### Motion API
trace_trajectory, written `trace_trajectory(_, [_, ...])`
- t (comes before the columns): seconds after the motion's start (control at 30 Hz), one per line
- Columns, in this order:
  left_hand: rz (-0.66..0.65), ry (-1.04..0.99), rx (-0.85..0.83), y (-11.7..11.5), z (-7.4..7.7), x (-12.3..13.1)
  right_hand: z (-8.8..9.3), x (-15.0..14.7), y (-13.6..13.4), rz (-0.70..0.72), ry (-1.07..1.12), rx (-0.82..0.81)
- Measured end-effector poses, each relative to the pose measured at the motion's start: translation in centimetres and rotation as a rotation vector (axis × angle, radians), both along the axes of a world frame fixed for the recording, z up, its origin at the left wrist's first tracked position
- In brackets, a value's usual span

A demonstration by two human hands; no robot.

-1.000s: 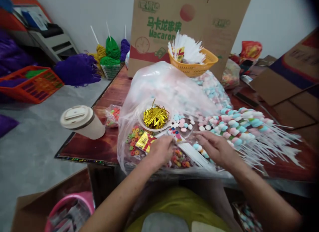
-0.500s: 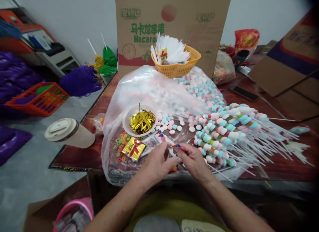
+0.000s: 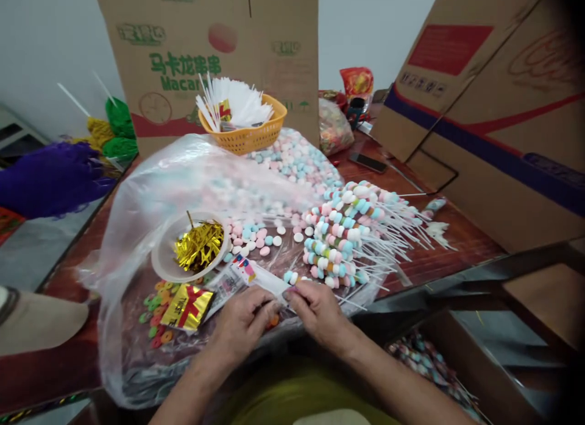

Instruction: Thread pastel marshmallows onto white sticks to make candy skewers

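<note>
My left hand and my right hand meet at the table's near edge, fingertips pinched together on a clear wrapped packet with a candy skewer's pastel end showing above my right fingers. Just left lies a gold-and-red foil packet among loose ring candies. A bowl of gold twist ties sits beyond my left hand. A pile of finished candy skewers lies right of centre on the plastic sheet.
A yellow basket of white sticks stands before a large Macaron carton. Loose pastel candies cover the sheet's far side. A paper cup lies at left, a phone and big cartons at right, a box of candy below.
The view has swung right and down. My right hand left the skewer pile and joined my left hand; both now pinch the wrapped packet near the table's edge.
</note>
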State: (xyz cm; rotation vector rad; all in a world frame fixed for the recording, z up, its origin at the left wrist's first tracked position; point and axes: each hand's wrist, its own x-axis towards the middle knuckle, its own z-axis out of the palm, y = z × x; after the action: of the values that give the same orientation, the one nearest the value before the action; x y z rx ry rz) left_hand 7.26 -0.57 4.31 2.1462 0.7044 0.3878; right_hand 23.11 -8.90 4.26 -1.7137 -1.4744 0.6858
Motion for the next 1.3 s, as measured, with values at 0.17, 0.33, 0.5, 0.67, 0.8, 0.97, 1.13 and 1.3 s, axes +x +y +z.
trace_trajectory(0.17, [0.06,-0.155,0.127,0.1,-0.8,0.3,2.1,4.5,-1.0,-0.256,-0.612,-0.055])
trace_trajectory(0.33, [0.129,-0.251,0.28,0.5,-1.4,-0.8,1.9,8.0,-1.6,-0.213,-0.988,-0.346])
trace_trajectory(0.5, [0.092,-0.268,0.411,1.2,-0.3,-2.4,3.9,8.4,-3.3,-0.071,-0.727,0.279])
trace_trajectory(0.67, [0.07,-0.28,0.492,1.7,0.7,-3.3,4.8,6.9,-4.5,0.142,-0.795,0.398])
trace_trajectory(0.8, [0.053,-0.215,0.496,1.9,0.8,-3.6,4.0,6.5,-4.7,0.23,-0.898,0.384])
trace_trajectory(0.97, [-0.07,-0.12,0.614,2.3,0.9,-3.7,5.1,7.1,-4.6,0.295,-0.99,0.304])
trace_trajectory(1.13, [-0.103,-0.123,0.6,2.6,1.1,-3.3,5.6,8.1,-4.7,0.25,-0.882,0.306])
trace_trajectory(1.3, [-0.09,-0.125,0.521,2.4,1.2,-3.1,4.7,7.2,-5.2,0.031,-0.575,0.43])
